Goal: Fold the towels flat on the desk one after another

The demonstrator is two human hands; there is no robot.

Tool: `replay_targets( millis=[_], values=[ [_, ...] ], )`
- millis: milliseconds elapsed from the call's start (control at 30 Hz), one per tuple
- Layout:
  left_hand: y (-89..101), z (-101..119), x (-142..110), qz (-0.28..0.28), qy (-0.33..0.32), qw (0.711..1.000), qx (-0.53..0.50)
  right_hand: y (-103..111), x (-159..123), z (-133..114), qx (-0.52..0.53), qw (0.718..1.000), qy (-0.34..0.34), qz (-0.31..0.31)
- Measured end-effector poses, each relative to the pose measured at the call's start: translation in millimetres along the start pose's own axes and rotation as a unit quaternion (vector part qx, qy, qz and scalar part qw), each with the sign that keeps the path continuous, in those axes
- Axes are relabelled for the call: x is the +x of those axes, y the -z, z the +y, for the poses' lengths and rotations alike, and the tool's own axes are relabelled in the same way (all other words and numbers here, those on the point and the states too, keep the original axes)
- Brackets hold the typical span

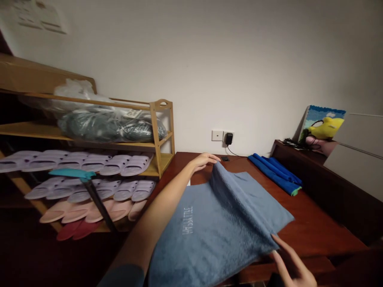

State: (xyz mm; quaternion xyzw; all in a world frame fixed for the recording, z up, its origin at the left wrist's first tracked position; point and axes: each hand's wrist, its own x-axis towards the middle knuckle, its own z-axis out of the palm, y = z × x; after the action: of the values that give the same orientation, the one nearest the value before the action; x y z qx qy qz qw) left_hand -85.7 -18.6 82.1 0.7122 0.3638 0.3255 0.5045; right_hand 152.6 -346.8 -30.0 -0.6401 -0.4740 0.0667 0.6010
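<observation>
A blue-grey towel (209,223) with pale lettering on its left part spreads over the reddish-brown table (317,223). Its middle is lifted into a raised fold that runs from the far edge to the near edge. My left hand (205,160) pinches the far end of that fold, my forearm crossing the towel's left side. At the near end, my right hand (291,263) grips the towel's edge between thumb and fingers. The towel's near left part hangs over the table's front edge.
Folded blue cloths (275,173) lie at the table's back right. A black plug (229,138) sits in the wall socket, its cord trailing to the table. On the left stands a wooden rack (161,139) of slippers, with a turquoise-topped pole (98,203) before it.
</observation>
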Motion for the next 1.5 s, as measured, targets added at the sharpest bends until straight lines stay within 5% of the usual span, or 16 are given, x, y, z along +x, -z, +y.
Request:
replay_targets(
  millis=[233,467,733,1233,1500],
  values=[
    [25.5,25,-39,0.015,-0.070,0.997,0.031,5,55,-2,0.054,0.998,-0.032,0.032],
    [48.3,36,-62,0.071,-0.110,0.987,0.090,12,111,-15,0.076,0.997,-0.016,-0.010],
    [61.6,59,-86,0.084,-0.192,0.948,0.241,15,157,-36,0.071,0.997,0.039,-0.008],
    [63.9,95,-125,0.147,-0.269,0.865,0.397,21,185,-66,0.022,0.994,0.109,0.015],
    [53.3,121,-164,0.216,-0.333,0.806,0.438,33,188,-91,-0.001,0.984,0.158,0.083]
  ],
)
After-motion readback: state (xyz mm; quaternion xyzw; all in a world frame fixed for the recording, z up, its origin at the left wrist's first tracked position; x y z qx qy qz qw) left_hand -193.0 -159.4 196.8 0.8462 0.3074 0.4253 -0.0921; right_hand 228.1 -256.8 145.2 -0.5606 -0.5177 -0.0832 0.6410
